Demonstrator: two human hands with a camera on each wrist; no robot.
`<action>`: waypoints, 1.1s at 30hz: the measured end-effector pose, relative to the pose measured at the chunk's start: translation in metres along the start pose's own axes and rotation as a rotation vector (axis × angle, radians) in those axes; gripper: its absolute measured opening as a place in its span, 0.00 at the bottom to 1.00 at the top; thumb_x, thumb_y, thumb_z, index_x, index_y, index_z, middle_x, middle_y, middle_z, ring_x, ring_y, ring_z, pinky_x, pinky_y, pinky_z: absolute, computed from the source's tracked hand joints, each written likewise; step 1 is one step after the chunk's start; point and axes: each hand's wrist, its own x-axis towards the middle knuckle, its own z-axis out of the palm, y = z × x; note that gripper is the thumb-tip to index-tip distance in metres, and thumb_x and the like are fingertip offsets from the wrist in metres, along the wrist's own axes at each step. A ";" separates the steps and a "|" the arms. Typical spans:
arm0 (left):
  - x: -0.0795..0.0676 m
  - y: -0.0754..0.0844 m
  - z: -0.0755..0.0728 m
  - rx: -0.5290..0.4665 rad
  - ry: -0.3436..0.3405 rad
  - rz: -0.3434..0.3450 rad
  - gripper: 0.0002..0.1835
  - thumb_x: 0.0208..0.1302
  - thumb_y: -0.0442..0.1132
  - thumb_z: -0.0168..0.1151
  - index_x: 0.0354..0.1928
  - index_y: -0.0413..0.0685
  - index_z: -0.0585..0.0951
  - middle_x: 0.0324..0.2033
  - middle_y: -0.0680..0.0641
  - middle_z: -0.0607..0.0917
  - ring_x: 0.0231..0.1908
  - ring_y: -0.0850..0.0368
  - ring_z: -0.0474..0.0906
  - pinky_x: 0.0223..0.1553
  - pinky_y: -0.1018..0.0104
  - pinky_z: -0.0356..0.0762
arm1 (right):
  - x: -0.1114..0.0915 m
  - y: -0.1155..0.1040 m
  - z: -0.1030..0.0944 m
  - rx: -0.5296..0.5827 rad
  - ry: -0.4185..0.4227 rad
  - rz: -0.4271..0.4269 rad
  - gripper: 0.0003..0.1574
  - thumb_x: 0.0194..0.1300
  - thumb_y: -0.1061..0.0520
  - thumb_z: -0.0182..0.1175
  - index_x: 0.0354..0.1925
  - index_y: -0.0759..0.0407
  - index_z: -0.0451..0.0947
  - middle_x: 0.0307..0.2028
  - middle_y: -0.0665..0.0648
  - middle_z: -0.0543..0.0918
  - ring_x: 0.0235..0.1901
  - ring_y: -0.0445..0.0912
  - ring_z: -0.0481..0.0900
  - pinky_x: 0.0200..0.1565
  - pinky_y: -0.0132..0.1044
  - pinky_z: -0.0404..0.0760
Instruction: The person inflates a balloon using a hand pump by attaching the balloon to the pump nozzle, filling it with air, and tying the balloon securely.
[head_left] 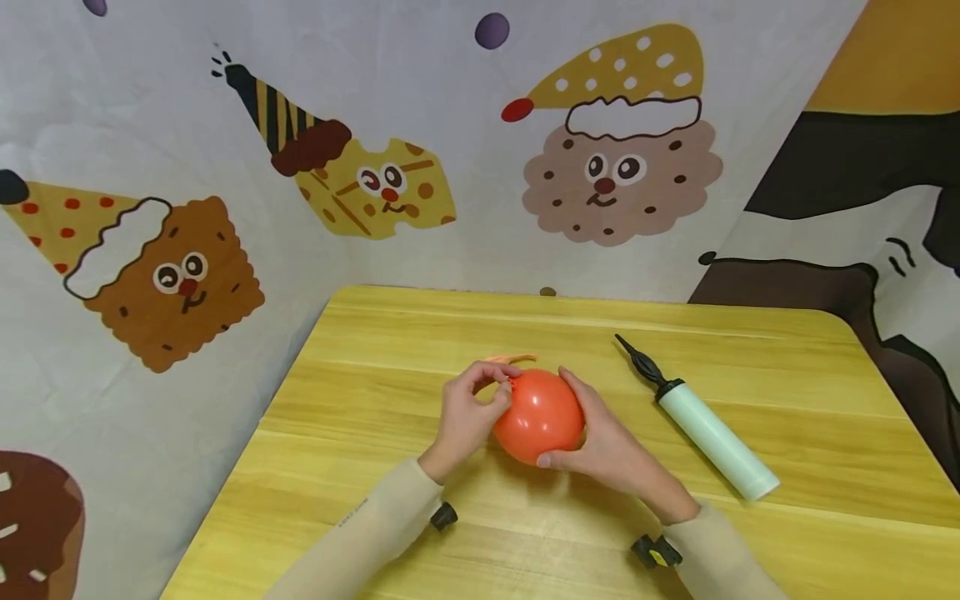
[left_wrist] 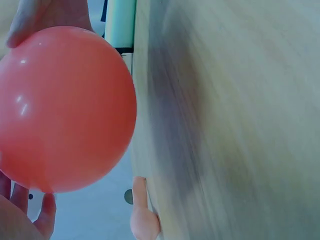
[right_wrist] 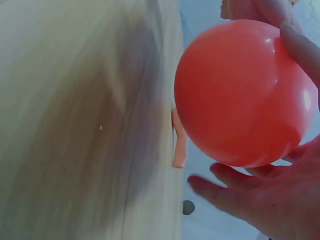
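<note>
A round, inflated orange-red balloon (head_left: pixel 538 425) is held between both hands over the table. My left hand (head_left: pixel 467 412) pinches its neck at the upper left, thumb and forefinger together. Around the right side of the balloon curves my right hand (head_left: pixel 611 442), its thumb low on the front and the fingers at the back. In the right wrist view those fingers (right_wrist: pixel 235 192) spread along the balloon's side. A limp, uninflated orange balloon (left_wrist: pixel 144 222) lies on the table beyond, partly hidden behind the left hand in the head view.
To the right of the hands, a balloon pump (head_left: pixel 716 442) with a pale green barrel and black nozzle lies slantwise on the yellow wood-grain table (head_left: pixel 322 392). A white cloth backdrop (head_left: pixel 465 267) with cartoon figures hangs behind and to the sides of the table.
</note>
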 end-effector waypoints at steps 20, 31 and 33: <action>-0.011 -0.016 -0.009 -0.206 -0.255 -0.253 0.35 0.76 0.45 0.60 0.78 0.50 0.59 0.74 0.46 0.64 0.71 0.46 0.67 0.63 0.50 0.77 | 0.007 0.002 0.002 0.167 0.010 0.091 0.62 0.71 0.39 0.65 0.83 0.57 0.38 0.75 0.68 0.62 0.69 0.64 0.69 0.60 0.58 0.79; -0.005 -0.016 -0.034 -0.108 -0.109 -0.326 0.45 0.66 0.49 0.70 0.79 0.54 0.57 0.74 0.47 0.63 0.66 0.43 0.70 0.60 0.44 0.78 | 0.009 0.005 -0.003 0.118 0.020 0.045 0.53 0.77 0.38 0.56 0.83 0.56 0.41 0.77 0.67 0.58 0.70 0.66 0.67 0.64 0.63 0.74; 0.002 -0.016 -0.046 -0.062 -0.053 -0.329 0.44 0.65 0.48 0.71 0.78 0.53 0.58 0.74 0.46 0.63 0.67 0.42 0.69 0.61 0.41 0.77 | 0.006 0.008 -0.010 0.092 0.042 0.021 0.49 0.79 0.40 0.55 0.82 0.58 0.45 0.77 0.68 0.58 0.71 0.67 0.66 0.65 0.64 0.72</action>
